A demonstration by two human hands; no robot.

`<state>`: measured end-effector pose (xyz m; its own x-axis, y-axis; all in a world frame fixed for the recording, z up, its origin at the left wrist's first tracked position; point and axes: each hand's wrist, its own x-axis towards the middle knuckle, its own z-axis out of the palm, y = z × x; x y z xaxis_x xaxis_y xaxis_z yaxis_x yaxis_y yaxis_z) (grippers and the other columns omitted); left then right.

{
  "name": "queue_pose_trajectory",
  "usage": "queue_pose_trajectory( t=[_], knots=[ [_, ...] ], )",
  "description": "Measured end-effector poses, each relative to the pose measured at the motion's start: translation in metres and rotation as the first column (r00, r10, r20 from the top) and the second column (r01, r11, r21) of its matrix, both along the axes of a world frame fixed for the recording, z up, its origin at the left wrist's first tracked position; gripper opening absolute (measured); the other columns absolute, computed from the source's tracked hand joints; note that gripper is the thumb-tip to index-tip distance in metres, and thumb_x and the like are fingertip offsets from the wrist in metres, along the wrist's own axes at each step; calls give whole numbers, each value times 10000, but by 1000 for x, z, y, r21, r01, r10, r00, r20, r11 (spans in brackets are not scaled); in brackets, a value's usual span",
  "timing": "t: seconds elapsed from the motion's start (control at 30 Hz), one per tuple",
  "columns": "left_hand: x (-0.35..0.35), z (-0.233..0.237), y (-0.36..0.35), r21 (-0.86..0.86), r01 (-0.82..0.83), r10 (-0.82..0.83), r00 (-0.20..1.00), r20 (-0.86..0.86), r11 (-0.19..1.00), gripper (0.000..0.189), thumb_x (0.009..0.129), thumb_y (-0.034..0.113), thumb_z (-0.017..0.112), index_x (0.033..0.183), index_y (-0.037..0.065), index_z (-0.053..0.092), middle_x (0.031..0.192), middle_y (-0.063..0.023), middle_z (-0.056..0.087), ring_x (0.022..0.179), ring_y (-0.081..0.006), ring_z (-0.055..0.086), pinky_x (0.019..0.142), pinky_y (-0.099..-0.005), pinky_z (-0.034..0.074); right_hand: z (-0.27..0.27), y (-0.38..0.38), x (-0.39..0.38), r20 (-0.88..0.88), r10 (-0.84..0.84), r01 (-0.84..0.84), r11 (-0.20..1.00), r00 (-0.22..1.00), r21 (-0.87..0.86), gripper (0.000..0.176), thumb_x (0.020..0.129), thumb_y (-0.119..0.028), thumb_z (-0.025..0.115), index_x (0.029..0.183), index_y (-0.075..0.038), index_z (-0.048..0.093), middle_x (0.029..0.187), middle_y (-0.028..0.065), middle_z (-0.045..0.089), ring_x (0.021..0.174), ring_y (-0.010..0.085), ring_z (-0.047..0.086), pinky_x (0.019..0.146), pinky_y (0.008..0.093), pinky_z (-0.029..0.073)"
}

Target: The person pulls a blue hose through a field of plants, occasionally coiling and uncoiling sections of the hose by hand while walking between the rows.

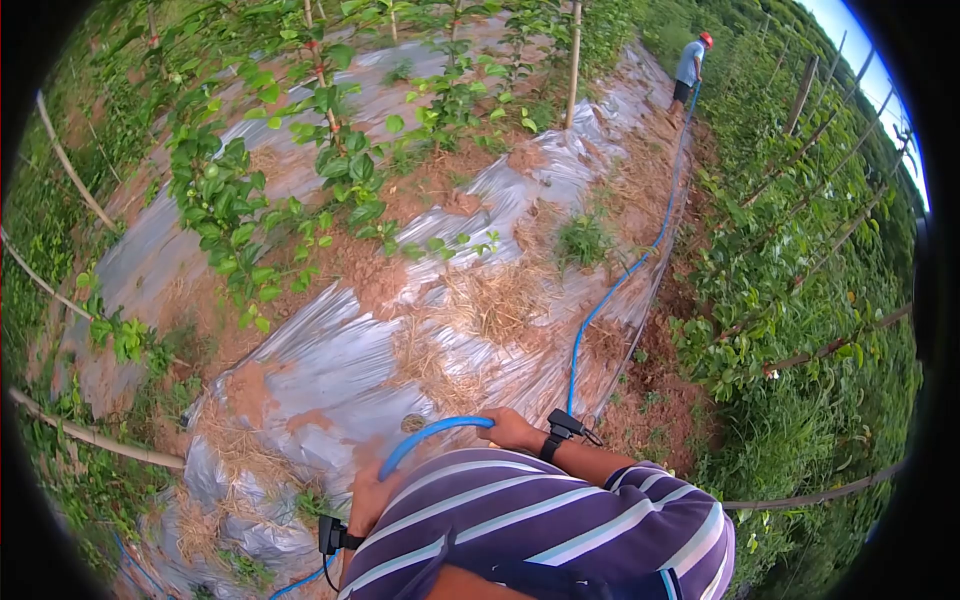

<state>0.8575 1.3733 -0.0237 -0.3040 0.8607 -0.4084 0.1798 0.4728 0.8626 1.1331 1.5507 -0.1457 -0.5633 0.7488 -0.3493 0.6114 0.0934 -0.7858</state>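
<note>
A blue hose bows in a short arc between my two hands, in front of the striped shirt. My right hand has its fingers wrapped round the hose at the arc's right end. Lower down on the left, my left hand is closed on the other end of the arc, its fingers partly hidden. Beyond my right wrist the hose runs up the row towards a distant person. Another stretch of blue hose shows below my left wrist. Each wrist wears a strap with a small black device.
Silvery plastic sheeting covers the ground, with straw and red soil on it. Leafy plants and a wooden stake stand ahead. Dense vines and poles line the right. A person in a red cap stands far up the row.
</note>
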Motion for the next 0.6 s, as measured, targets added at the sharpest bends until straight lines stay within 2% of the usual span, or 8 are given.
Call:
queue_pose_trajectory(
  t=[0.17, 0.4, 0.47, 0.5, 0.57, 0.6],
  knots=[
    [-2, -1, -2, 9, 39, -39, 998, -40, 999, 228, 855, 198, 714, 928, -18, 705, 727, -47, 655, 667, -120, 576, 612, -312, 468, 13, -3, 0, -1, 1, -1, 999, 1000, -32, 191, 846, -228, 688, 963, -78, 706, 768, 115, 662, 723, 207, 626, 714, 373, 500],
    [2, 5, -3, 14, 24, -24, 1000, -15, 1000, 236, 856, 202, 713, 938, -19, 706, 726, -52, 653, 670, -121, 575, 615, -317, 467, 0, -1, 1, -32, -6, 5, 999, 999, -32, 180, 836, -214, 689, 949, -76, 706, 756, 114, 655, 712, 204, 617, 701, 371, 498],
    [1, 2, -4, 29, 39, -38, 999, -26, 999, 240, 851, 213, 718, 924, -16, 703, 723, -55, 651, 665, -123, 573, 616, -320, 468, -3, 2, 2, -28, 29, -25, 992, 999, 122, 161, 822, -202, 695, 916, -70, 696, 778, 146, 666, 735, 262, 648, 706, 388, 509],
    [1, 1, -5, 28, 44, -44, 999, -26, 999, 240, 851, 213, 718, 924, -16, 703, 723, -55, 651, 665, -123, 573, 616, -320, 468, 2, 5, 2, -29, 23, -20, 993, 999, 120, 161, 822, -202, 695, 916, -70, 696, 778, 146, 666, 735, 262, 648, 706, 388, 509],
    [1, 1, -4, 6, 48, -48, 997, -67, 999, 239, 848, 221, 720, 907, -10, 698, 721, -53, 648, 661, -123, 570, 613, -320, 465, 26, 20, -4, -10, 39, -35, 965, 999, 262, 143, 813, -195, 704, 883, -72, 681, 804, 169, 674, 772, 335, 666, 705, 418, 517],
    [1, 1, -5, 3, 53, -53, 996, -67, 999, 239, 848, 221, 720, 907, -10, 698, 721, -53, 648, 661, -123, 570, 613, -320, 465, 44, 26, -8, -10, 34, -30, 965, 999, 259, 143, 813, -195, 704, 883, -72, 681, 804, 169, 674, 772, 335, 666, 705, 418, 517]
  ],
)
